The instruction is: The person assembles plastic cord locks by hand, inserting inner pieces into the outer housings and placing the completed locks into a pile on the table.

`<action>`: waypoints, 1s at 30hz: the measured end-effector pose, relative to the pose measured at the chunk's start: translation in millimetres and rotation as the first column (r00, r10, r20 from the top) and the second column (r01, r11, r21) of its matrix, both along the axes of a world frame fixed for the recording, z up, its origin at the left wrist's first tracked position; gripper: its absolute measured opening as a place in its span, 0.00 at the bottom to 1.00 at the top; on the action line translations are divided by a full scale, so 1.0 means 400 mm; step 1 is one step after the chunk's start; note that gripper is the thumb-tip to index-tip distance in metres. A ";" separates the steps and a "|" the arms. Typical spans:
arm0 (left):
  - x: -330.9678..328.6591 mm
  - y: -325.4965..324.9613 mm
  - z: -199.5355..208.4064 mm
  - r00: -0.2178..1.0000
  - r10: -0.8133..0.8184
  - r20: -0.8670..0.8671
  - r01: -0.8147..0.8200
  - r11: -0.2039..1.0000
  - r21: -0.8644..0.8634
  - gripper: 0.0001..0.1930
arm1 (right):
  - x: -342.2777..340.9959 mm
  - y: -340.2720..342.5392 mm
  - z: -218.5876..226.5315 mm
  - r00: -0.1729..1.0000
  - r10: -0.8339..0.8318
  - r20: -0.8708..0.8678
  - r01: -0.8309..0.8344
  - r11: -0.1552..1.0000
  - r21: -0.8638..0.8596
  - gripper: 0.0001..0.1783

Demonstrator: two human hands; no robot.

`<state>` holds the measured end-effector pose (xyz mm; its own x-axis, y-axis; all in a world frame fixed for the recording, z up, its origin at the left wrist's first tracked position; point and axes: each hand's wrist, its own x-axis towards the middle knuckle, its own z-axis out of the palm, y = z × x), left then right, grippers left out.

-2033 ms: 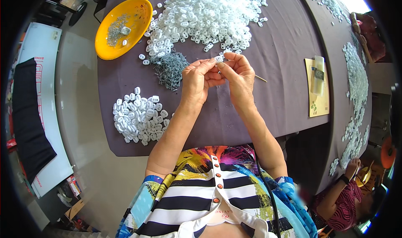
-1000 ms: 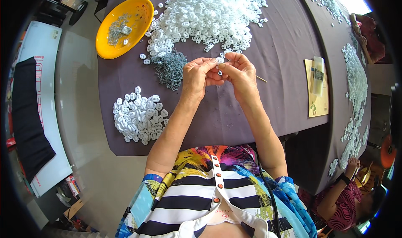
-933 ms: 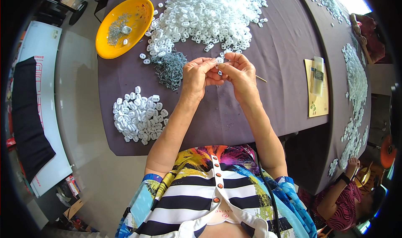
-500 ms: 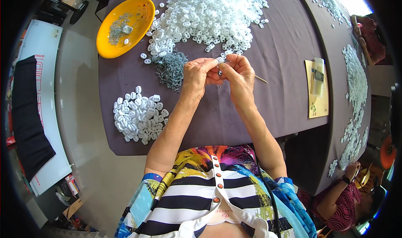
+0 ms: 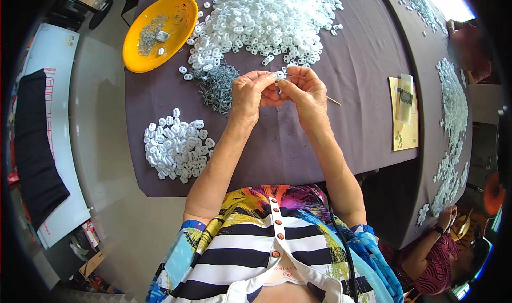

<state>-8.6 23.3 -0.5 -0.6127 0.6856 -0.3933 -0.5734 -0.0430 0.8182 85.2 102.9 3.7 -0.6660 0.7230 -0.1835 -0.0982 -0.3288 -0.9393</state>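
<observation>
White oval piece (image 5: 280, 75) sits between the fingertips of the left hand (image 5: 248, 96) and the right hand (image 5: 305, 96), to the right of the grey pile (image 5: 217, 90) of small screw-like parts; the left hand is nearly closed, thumb and forefinger pinching the piece; the right hand pinches from the other side, thumb against it, the other fingers loosely curved; a small greyish bit (image 5: 280, 91) shows below, too hidden to identify, and I cannot tell which hand has hold of it; the step in hand looks like fine fingertip work on this one piece, perhaps fitting or aligning a part; the next move seems to call for a steady left pinch and light pressure from the right thumb.

Beyond the grey pile and touching it lies the large heap of white pieces (image 5: 266, 23); the yellow dish (image 5: 140, 63), holding metal bits, is beyond it to the left; the smaller white pile (image 5: 178, 151) lies nearer the body, to its left; the thin stick (image 5: 334, 101) is to its right, past the right hand; the tan packet (image 5: 405, 138) lies farther right on the counter (image 5: 272, 159); the left hand overlaps the grey pile's right edge in view, contact unclear; the fingers hide much of the work.
</observation>
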 end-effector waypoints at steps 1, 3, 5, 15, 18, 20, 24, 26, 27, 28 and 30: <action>0.000 0.001 0.000 1.000 0.018 0.014 -0.018 1.000 0.019 0.07 | 0.001 0.000 0.000 1.000 0.001 -0.026 -0.002 1.000 -0.024 0.13; -0.001 -0.002 0.000 1.000 -0.001 -0.010 0.001 1.000 0.008 0.07 | 0.003 -0.001 0.004 1.000 0.007 -0.020 -0.007 1.000 -0.024 0.13; -0.001 -0.003 0.004 0.999 -0.023 -0.033 0.023 1.000 -0.003 0.06 | 0.005 -0.001 0.005 1.000 0.009 -0.013 -0.009 1.000 -0.023 0.13; -0.003 -0.003 -0.001 0.998 0.006 -0.066 -0.007 1.000 -0.005 0.08 | 0.007 -0.001 0.000 1.000 0.023 -0.016 -0.024 0.999 -0.043 0.13; -0.003 -0.004 -0.004 0.998 -0.003 -0.069 0.003 1.000 -0.009 0.08 | 0.008 -0.001 0.000 0.999 0.026 -0.026 -0.027 0.998 -0.051 0.13; -0.004 -0.005 -0.006 0.998 -0.011 -0.066 0.010 1.000 -0.014 0.08 | 0.008 0.000 -0.001 0.999 0.024 -0.035 -0.026 0.998 -0.060 0.13; -0.004 -0.005 -0.011 0.996 -0.022 -0.089 0.021 1.000 -0.008 0.09 | 0.009 0.004 -0.007 0.999 0.030 -0.021 -0.031 0.998 -0.060 0.13; -0.004 -0.006 -0.011 0.996 -0.024 -0.091 0.023 1.000 -0.007 0.09 | 0.009 0.006 -0.008 0.999 0.038 -0.027 -0.040 0.997 -0.073 0.13; -0.004 -0.007 -0.011 0.995 -0.028 -0.094 0.026 0.999 -0.019 0.09 | 0.009 0.006 -0.005 0.999 0.049 -0.007 -0.049 0.996 -0.071 0.13; -0.004 -0.007 -0.010 0.995 -0.033 -0.096 0.031 0.999 -0.029 0.09 | 0.009 0.006 -0.003 0.998 0.058 0.012 -0.057 0.996 -0.069 0.13; -0.003 -0.004 -0.006 0.996 -0.034 -0.087 0.032 0.999 -0.024 0.09 | 0.008 0.008 -0.003 0.999 0.045 0.004 -0.045 0.996 -0.076 0.13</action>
